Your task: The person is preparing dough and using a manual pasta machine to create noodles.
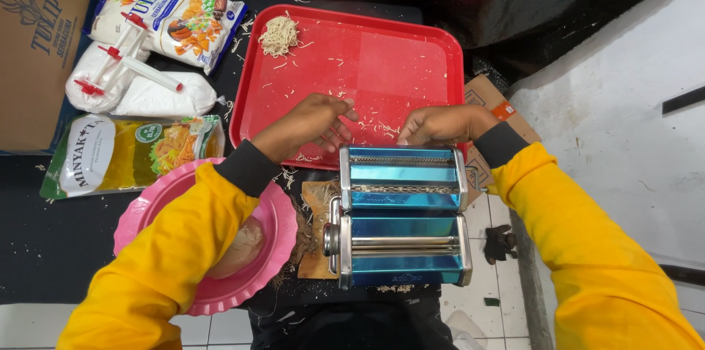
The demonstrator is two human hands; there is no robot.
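A shiny blue and chrome pasta machine stands at the near edge of a red tray. My left hand hovers over the tray just beyond the machine's left end, fingers spread, holding nothing visible. On the other side, my right hand rests on the tray behind the machine's right end with fingers curled down; whether it grips anything is hidden. Short noodle scraps lie scattered between the hands. A small heap of cut noodles sits in the tray's far left corner.
A pink plate with a lump of dough lies under my left forearm. Left of the tray are a flour bag, white clipped bags, an oil pouch and a cardboard box. White wall at right.
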